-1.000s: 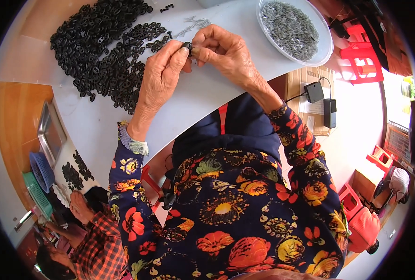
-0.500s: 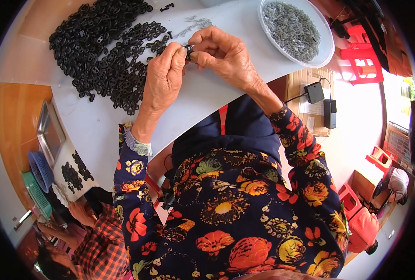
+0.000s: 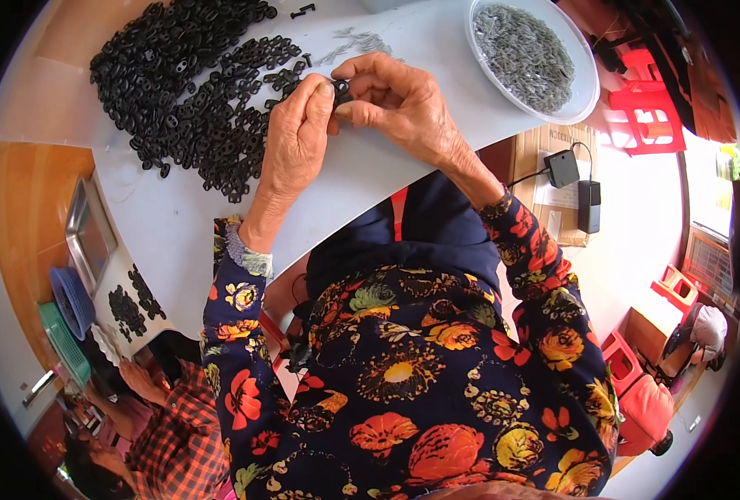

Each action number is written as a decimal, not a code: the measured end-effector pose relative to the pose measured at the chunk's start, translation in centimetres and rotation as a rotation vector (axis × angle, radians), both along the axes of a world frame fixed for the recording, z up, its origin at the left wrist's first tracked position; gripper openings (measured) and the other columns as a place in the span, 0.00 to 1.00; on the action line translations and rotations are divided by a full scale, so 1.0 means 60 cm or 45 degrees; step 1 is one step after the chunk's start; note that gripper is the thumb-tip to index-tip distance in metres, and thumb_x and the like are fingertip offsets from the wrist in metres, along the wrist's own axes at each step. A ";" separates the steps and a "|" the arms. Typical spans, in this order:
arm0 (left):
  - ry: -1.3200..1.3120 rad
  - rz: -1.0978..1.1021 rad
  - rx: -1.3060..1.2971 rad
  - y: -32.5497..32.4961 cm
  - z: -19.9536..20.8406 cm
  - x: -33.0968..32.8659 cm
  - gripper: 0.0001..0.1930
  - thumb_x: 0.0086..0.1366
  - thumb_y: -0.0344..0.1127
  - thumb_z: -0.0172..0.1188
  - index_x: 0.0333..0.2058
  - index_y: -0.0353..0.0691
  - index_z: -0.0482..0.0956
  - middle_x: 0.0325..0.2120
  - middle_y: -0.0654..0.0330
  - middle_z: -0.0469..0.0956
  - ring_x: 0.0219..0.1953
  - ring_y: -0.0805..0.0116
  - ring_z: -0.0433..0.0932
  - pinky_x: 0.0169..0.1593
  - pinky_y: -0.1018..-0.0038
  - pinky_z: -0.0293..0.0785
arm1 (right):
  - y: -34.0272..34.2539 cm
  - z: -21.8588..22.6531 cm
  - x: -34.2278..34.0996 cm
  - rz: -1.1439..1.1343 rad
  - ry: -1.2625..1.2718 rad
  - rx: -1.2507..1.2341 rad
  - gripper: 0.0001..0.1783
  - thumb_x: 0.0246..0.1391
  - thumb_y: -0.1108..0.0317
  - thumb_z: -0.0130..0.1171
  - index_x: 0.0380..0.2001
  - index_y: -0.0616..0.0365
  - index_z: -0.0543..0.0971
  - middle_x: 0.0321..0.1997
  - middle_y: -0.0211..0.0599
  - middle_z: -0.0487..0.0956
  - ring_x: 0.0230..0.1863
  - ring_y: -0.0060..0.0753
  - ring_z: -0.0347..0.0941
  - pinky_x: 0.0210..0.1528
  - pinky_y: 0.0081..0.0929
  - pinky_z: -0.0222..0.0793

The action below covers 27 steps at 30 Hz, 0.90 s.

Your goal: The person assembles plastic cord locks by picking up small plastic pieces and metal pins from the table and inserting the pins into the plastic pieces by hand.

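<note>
My two hands meet above the white table [image 3: 195, 242]. A small black plastic piece [image 3: 341, 90] shows between the fingertips, partly covered by them. My left hand [image 3: 297, 137] pinches it from the left, thumb pressed along the fingers. On its other side my right hand [image 3: 403, 104] grips it between thumb and curled forefinger. Left of the hands spreads a large heap of black plastic pieces with holes [image 3: 178, 87]. Just beyond the fingers lie a few thin clear-grey pins [image 3: 357, 43].
A round clear tub [image 3: 590, 92] full of small grey pieces stands at the right. Below it are a cardboard box [image 3: 545, 212] and a black adapter [image 3: 562, 168]. A metal tray [image 3: 91, 233], baskets [image 3: 66, 346] and a co-worker in a checked shirt [image 3: 178, 425] are at the left.
The hands stay together on the black piece. My right fingers have shifted slightly around it, and the whole view has moved a little.
</note>
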<state>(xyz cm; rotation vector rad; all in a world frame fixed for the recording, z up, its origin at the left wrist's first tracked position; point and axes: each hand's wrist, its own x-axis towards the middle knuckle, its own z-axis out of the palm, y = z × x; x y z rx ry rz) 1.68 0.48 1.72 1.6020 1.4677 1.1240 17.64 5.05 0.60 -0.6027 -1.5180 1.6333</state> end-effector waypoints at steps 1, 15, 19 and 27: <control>0.000 0.015 -0.007 0.001 0.001 0.001 0.13 0.71 0.39 0.44 0.31 0.35 0.68 0.14 0.63 0.63 0.19 0.76 0.61 0.23 0.75 0.60 | -0.001 -0.002 0.000 -0.003 -0.041 0.004 0.17 0.51 0.77 0.61 0.45 0.64 0.73 0.29 0.29 0.76 0.32 0.16 0.73 0.37 0.16 0.71; -0.049 -0.075 -0.131 0.001 0.003 -0.006 0.15 0.71 0.40 0.44 0.31 0.34 0.68 0.15 0.64 0.62 0.20 0.77 0.60 0.24 0.76 0.60 | 0.000 -0.013 -0.004 -0.178 -0.281 0.311 0.15 0.43 0.72 0.68 0.36 0.61 0.75 0.20 0.28 0.74 0.24 0.16 0.69 0.30 0.20 0.68; -0.094 -0.035 -0.097 0.000 -0.008 -0.006 0.14 0.70 0.41 0.44 0.33 0.34 0.69 0.16 0.63 0.63 0.20 0.77 0.60 0.25 0.76 0.61 | -0.003 -0.007 -0.008 -0.258 -0.304 0.534 0.17 0.40 0.72 0.68 0.34 0.61 0.75 0.20 0.31 0.73 0.24 0.23 0.70 0.30 0.23 0.70; -0.070 -0.062 -0.099 -0.003 -0.008 -0.002 0.13 0.69 0.40 0.44 0.33 0.34 0.68 0.16 0.63 0.63 0.20 0.75 0.60 0.25 0.75 0.62 | -0.005 -0.007 -0.005 -0.276 -0.348 0.545 0.17 0.39 0.71 0.69 0.33 0.61 0.74 0.20 0.32 0.74 0.23 0.25 0.70 0.30 0.23 0.70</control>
